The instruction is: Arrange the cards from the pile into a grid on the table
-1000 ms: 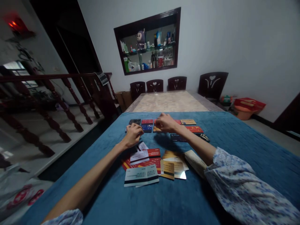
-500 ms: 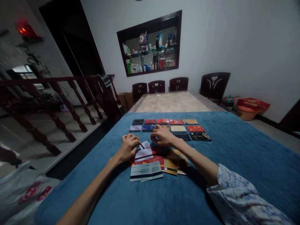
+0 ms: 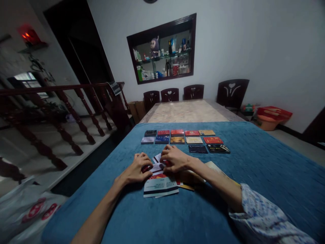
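A loose pile of plastic cards [image 3: 162,181] lies on the blue cloth [image 3: 254,176] right in front of me. My left hand [image 3: 135,167] rests on the pile's left side with fingers curled onto a card. On the pile's far side my right hand [image 3: 175,158] is bent over it, fingertips pressed on a white card [image 3: 156,166]. Whether either hand has lifted a card, I cannot make out. Beyond the hands, several cards lie in neat rows [image 3: 185,139]: red, blue, gold and black ones.
The blue cloth covers the near part of a long table; bare marble top [image 3: 185,112] shows beyond. Dark wooden chairs [image 3: 231,91] stand at the far end. A stair railing [image 3: 63,112] runs on the left. White plastic bags [image 3: 22,210] lie at lower left.
Both hands have pulled back from the far rows of cards to the near pile. The rows, partly covered before, now lie in full view.
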Demonstrator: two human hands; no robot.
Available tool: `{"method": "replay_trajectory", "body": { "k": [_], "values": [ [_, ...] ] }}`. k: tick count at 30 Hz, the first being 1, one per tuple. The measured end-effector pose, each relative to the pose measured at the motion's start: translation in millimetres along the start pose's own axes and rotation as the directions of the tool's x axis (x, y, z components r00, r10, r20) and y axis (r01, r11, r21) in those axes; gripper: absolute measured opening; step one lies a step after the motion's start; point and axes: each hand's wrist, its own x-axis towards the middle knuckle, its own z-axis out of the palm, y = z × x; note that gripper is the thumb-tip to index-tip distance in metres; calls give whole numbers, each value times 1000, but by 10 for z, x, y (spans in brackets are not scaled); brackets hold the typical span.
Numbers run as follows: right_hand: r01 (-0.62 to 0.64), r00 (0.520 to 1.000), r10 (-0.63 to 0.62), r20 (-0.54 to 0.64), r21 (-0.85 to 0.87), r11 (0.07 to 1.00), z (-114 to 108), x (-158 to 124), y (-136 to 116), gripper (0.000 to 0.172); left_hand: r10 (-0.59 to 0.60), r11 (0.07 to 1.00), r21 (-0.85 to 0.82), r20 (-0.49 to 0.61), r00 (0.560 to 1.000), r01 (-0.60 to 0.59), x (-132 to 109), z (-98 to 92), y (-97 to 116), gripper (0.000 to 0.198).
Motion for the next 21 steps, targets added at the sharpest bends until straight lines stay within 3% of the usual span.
{"method": "replay_trajectory", "body": {
  "k": [9,21],
  "values": [
    [-19,996,17,84,18,1000,35,-7,-25,28,54,997,-53,45,998,-51,-12,-31,14,27],
    [-14,997,12,75,24,1000,-8,-34,-60,30,41,999,-28,18,999,-41,-7,4,61,10]
  ]
}}
